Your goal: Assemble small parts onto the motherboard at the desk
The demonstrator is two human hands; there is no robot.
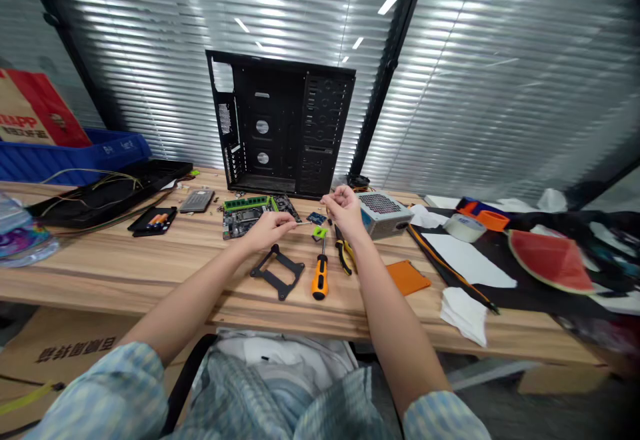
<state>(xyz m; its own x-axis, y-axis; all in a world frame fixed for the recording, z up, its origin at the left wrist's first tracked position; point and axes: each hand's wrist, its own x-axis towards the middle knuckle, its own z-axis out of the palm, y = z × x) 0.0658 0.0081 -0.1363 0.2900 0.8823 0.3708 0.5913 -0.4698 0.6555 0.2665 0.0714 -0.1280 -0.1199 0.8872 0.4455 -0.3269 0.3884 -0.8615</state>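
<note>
The left hand (pixel 273 229) is over the worktop (pixel 190 267) at the near right edge of the motherboard (pixel 239 220), thumb and fingers drawn close together. A thin pale strip (pixel 303 223) shows at the fingertips; I cannot tell whether it is gripped. The right hand (pixel 344 208) is raised just left of the power supply (pixel 383 213), its fingers bent toward the thumb; whether anything lies between the tips is too small to tell.

Between the hands are a small blue board (pixel 316 217) and, nearer, a bright green piece (pixel 319 232). The screwdriver (pixel 320 279) lies nearer still, orange handle toward the near edge and shaft pointing at the green piece. Just right of it are the pliers (pixel 343 253); to its left lies a black bracket (pixel 271 282).

The motherboard lies flat in front of the case (pixel 280 120), which stands upright at the far side. Left of the motherboard are a drive (pixel 197 201) and a black tray (pixel 137 225). Right of the right forearm lies an orange plate (pixel 407 277); farther right are a tape roll (pixel 465 227) and a watermelon slice (pixel 550 260).
</note>
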